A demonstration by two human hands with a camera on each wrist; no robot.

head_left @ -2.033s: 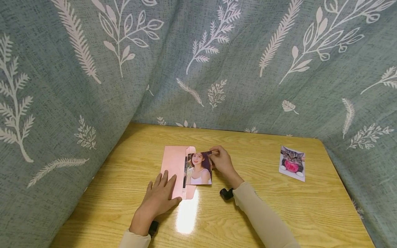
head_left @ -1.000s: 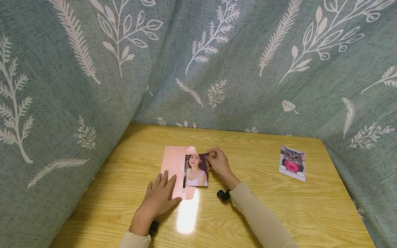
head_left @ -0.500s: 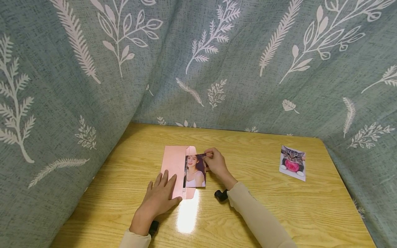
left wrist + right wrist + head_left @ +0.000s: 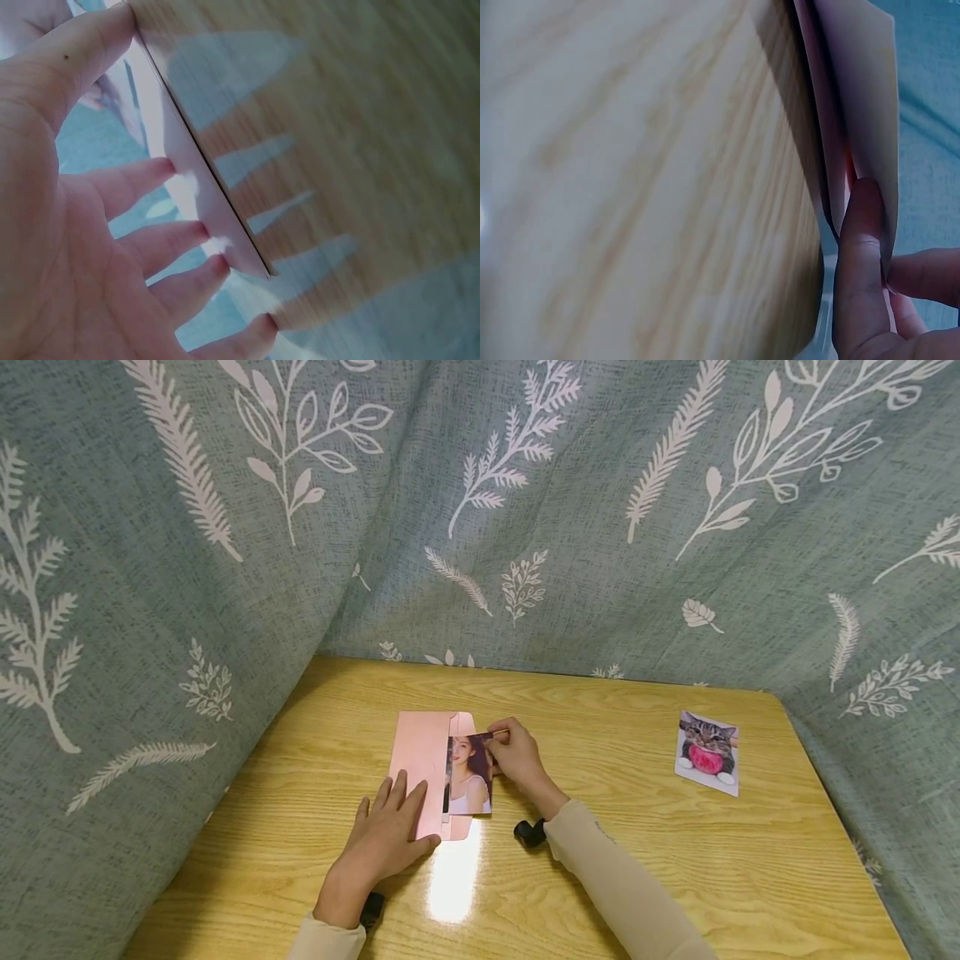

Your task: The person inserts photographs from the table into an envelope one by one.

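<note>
A pink envelope [image 4: 422,739] lies on the table with its flap side toward the right. My left hand [image 4: 382,835] rests on its lower left part, fingers spread and straight; in the left wrist view the fingertips press along the envelope [image 4: 202,202]. With thumb and fingers, my right hand [image 4: 519,758] pinches the upper right corner of a portrait photo [image 4: 471,781]. The photo's left part is hidden inside the envelope's opening. From the right wrist, the pale back of the photo [image 4: 866,90] stands tilted up over the envelope's flap, thumb below and fingers on the other side.
A cat photo [image 4: 707,756] lies farther right on the wooden table [image 4: 600,727]. A patterned blue-green curtain [image 4: 570,543] hangs along the back and both sides. Light glares off the tabletop below the envelope.
My right hand has moved left with the portrait photo, so more of it is hidden in the envelope. The left hand and the cat photo have stayed in place.
</note>
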